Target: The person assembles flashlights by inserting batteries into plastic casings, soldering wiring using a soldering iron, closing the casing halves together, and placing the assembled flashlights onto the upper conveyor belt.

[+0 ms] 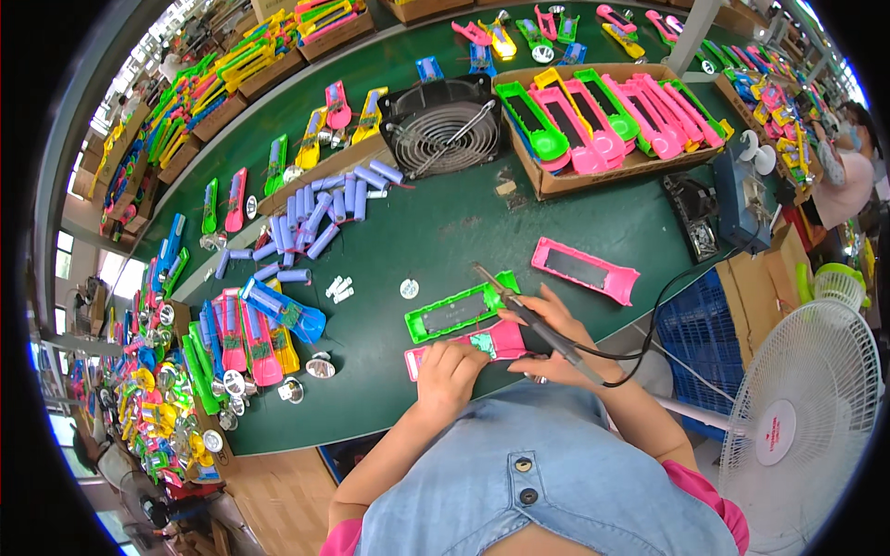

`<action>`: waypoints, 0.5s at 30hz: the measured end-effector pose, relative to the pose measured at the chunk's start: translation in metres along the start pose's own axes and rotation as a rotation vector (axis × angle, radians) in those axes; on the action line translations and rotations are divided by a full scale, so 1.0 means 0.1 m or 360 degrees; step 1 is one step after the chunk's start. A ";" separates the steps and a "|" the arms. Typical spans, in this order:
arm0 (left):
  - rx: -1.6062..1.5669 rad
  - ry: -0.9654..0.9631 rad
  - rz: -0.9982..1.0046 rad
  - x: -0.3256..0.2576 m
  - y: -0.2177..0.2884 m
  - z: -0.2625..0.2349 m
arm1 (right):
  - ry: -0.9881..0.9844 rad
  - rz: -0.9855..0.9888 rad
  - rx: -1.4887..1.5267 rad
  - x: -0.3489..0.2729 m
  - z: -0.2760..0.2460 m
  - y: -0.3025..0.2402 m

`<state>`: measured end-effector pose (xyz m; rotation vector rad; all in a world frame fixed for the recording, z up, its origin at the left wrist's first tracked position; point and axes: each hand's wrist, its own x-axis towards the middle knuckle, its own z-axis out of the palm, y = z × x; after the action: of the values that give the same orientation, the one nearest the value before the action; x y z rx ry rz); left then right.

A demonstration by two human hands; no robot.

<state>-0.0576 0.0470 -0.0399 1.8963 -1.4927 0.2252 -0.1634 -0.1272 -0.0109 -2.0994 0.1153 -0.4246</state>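
My left hand [447, 378] rests at the near edge of the green table, its fingers closed over a pink plastic shell [505, 338] that has a small green circuit board [483, 344] in it. In my right hand [561, 335] is a soldering iron [547, 332], its tip pointing up and to the left, away from the board. The right fingertips are also close to the right end of the pink shell. Just beyond, a green shell [451, 313] lies on the table, and another pink shell [584, 270] lies farther right. My left hand hides part of the shell beneath it.
Purple battery cells [315, 213] are heaped at the left, near assembled coloured shells [248, 338] and round reflectors [320, 366]. A black fan [443, 130] stands at the back beside a cardboard box [556, 185] of shells. The iron's black cable [651, 335] runs right, past a white fan [797, 417].
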 end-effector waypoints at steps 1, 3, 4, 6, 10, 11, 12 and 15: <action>-0.0004 -0.0013 -0.0029 0.01 0.02 0.01 | -0.0022 0.0018 0.0015 -0.05 0.00 -0.02; 0.0049 0.0039 -0.0137 0.06 0.08 0.01 | 0.0237 0.0035 0.0057 -0.19 -0.02 -0.04; 0.0038 0.0007 -0.0260 0.06 0.11 0.00 | 0.0368 -0.0015 -0.0009 -0.27 -0.01 -0.05; -0.0062 0.0044 -0.0456 0.08 0.17 -0.04 | 0.0326 -0.0043 -0.0139 -0.40 -0.05 -0.09; -0.0261 0.0058 -0.0698 0.08 0.17 -0.08 | 0.0698 0.0082 0.0255 -0.72 0.21 0.08; -0.0311 0.0063 -0.0717 0.08 0.16 -0.08 | 0.0934 0.0304 0.0702 -0.74 0.29 0.08; -0.0316 0.0033 -0.0732 0.08 0.17 -0.09 | 0.1008 0.0574 0.1059 -0.70 0.29 -0.03; -0.0319 0.0014 -0.0737 0.08 0.17 -0.10 | 0.0960 0.0533 0.0861 -0.74 0.30 0.13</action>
<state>-0.0678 0.0455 -0.0215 2.0070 -0.9899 -0.1249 -0.2209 -0.0911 -0.0548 -1.3396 0.6222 -0.7734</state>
